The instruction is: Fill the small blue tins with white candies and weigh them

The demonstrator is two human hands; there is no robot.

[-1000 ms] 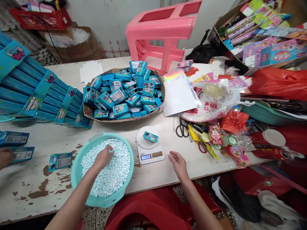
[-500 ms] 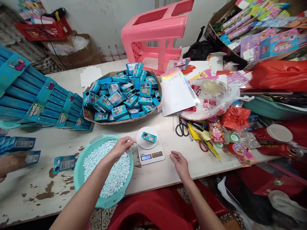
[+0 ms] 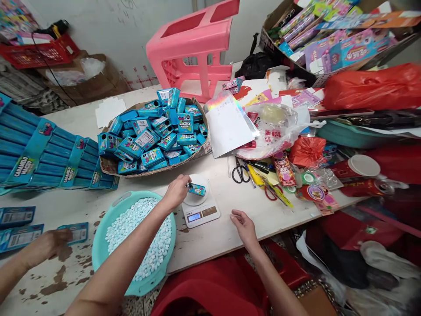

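head: above white, brown-stained table's (image 3: pixel 204 245) near edge | faces forward-down, toward grey wall (image 3: pixel 131 39) | near; far edge visible

A pale, marked wall (image 3: pixel 108 26) is fronted by a long white table (image 3: pixel 194 246), its surface broken by brown patches (image 3: pixel 58 281). A pink plastic stool (image 3: pixel 194 43) is seen near the wall; a red chair (image 3: pixel 210 285) is placed at the near edge, above speckled flooring (image 3: pixel 134 303).

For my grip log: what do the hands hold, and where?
Left hand: at the left end of the box on the scale, grip can't be told. Right hand: nothing.
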